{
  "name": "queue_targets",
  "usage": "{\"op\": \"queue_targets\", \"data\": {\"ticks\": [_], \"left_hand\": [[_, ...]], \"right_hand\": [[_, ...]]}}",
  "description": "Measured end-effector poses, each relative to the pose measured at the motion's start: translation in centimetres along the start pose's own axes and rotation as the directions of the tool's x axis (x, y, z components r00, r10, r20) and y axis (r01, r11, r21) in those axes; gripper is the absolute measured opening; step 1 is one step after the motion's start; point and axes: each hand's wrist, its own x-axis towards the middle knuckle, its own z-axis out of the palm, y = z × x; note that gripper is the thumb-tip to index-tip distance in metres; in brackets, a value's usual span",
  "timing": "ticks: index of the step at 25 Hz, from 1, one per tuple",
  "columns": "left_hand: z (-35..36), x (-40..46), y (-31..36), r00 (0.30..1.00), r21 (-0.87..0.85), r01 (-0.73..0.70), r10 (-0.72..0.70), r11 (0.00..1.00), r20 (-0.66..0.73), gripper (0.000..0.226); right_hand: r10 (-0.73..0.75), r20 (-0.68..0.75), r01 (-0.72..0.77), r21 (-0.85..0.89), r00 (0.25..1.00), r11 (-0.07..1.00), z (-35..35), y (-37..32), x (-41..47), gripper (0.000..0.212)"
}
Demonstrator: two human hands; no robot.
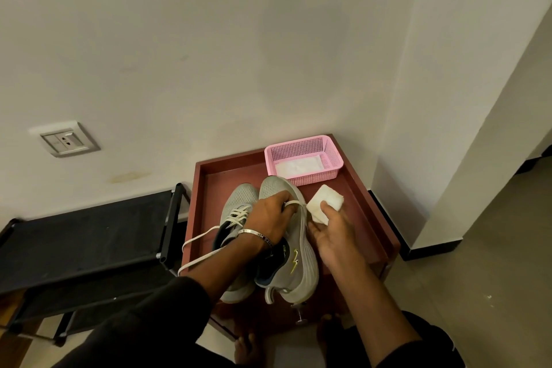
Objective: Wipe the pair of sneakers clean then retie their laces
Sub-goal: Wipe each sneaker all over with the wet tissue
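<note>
I see my left hand (268,215) curled, pinching a white lace (294,203) atop the right grey mesh sneaker (294,251), while my right hand (331,233) thumb-pinches a folded white cloth (324,202) beside its pale sole; second sneaker (239,206) left of my fingers.

Left hand (270,213) grips lace (294,203) on right sneaker (294,248); right hand (331,231) pinches cloth (324,203) just beside that grip.

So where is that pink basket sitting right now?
The pink basket sits in the far right corner of the reddish-brown tray, near the wall, just beyond the toes of the grey sneakers, with something white lying inside.
</note>
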Motion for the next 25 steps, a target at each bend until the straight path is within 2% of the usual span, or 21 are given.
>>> {"op": "queue_targets", "data": {"ticks": [2,6,11,14,16,19,22,25], "left_hand": [[0.4,-0.2,-0.2,1.000,-0.018,-0.009,0.009,1.000,-0.010,0.016],[0.9,-1.2,-0.5,0.991,-0.091,-0.002,-0.010,0.996,-0.134,0.018],[1.2,-2.7,-0.2,0.949,0.024,-0.067,0.071,0.997,-0.306,0.020],[1.3,-2.8,-0.1,0.939,0.024,-0.057,0.061,0.998,-0.338,0.023],[1.5,-2.5,0.2,0.936,0.035,-0.012,0.024,0.999,-0.351,0.025],[2.4,-1.9,1.0,0.947,0.112,0.059,-0.020,0.992,-0.321,0.028],[3.5,-0.8,1.6,0.966,0.150,0.056,-0.016,0.987,-0.256,0.024],[4.3,0.2,1.5,0.995,0.111,0.009,0.002,0.994,-0.099,0.023]], "right_hand": [[0.152,-0.021,-0.150,0.096,0.988,0.984,-0.6,-0.4,0.6,0.038],[0.189,0.013,-0.186,0.259,0.982,0.948,-0.6,-0.7,0.7,0.041],[0.109,0.035,-0.114,0.246,0.993,0.963,0.1,-1.1,0.2,0.032],[-0.033,0.022,0.027,0.254,0.999,0.967,0.2,-2.5,-0.3,0.015],[-0.118,0.007,0.113,0.246,0.993,0.963,0.2,-3.5,-0.6,0.015],[-0.184,-0.011,0.183,0.152,0.983,0.971,0.2,-3.6,-0.8,0.019],[-0.254,-0.044,0.251,-0.066,0.966,0.966,0.2,-2.9,-0.9,0.019],[-0.275,-0.059,0.261,-0.179,0.960,0.949,-0.2,-2.6,-0.4,0.015]]}}
